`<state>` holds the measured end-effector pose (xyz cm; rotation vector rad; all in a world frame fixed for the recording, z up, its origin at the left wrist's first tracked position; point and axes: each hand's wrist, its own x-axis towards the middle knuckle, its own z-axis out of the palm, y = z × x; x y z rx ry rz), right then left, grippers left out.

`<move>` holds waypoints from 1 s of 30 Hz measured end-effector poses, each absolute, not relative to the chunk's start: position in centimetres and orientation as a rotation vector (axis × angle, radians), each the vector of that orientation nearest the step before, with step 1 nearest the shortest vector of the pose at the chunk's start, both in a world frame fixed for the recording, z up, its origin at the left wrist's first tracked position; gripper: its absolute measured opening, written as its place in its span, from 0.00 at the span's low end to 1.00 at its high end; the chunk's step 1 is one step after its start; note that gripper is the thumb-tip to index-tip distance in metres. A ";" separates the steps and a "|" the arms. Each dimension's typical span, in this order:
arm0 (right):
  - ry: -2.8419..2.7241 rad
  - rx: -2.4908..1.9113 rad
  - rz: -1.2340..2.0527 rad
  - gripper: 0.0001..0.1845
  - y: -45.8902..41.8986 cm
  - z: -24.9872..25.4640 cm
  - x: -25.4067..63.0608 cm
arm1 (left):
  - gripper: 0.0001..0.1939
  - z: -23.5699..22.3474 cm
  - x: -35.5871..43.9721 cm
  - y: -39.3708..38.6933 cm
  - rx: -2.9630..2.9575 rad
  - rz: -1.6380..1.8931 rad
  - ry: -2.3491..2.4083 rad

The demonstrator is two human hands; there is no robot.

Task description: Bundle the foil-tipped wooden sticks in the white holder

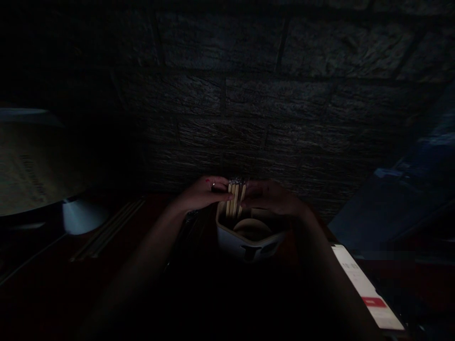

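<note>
In dim light, my left hand (203, 193), with a ring on one finger, pinches a bundle of light wooden chopsticks (232, 202) from the left. My right hand (272, 195) closes on the same bundle from the other side. The chopsticks stand upright, their lower ends inside a white container (231, 240) with dark markings on its front. Something shiny, perhaps clear wrapping, shows at their top ends between my hands. Inside the container a pale round-edged thing (252, 226) is partly visible.
More chopsticks (110, 229) lie on the dark reddish table at left, beside a pale, cup-like object (83, 217). A large tan printed object (31, 166) stands far left. A lit phone (366, 289) lies at right. Behind is a brick-patterned wall (249, 94).
</note>
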<state>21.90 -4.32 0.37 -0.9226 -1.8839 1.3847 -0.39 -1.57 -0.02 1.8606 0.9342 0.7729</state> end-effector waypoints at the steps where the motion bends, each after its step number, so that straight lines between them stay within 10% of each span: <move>1: -1.898 -0.939 1.370 0.14 -4.3 0.4 22.1 | 0.20 -0.1 -0.3 -1.6 1.857 0.790 0.929; 30: -1.959 -0.979 1.112 0.08 -3.9 -0.3 21.3 | 0.11 -1.0 -0.2 -0.9 1.919 0.759 0.811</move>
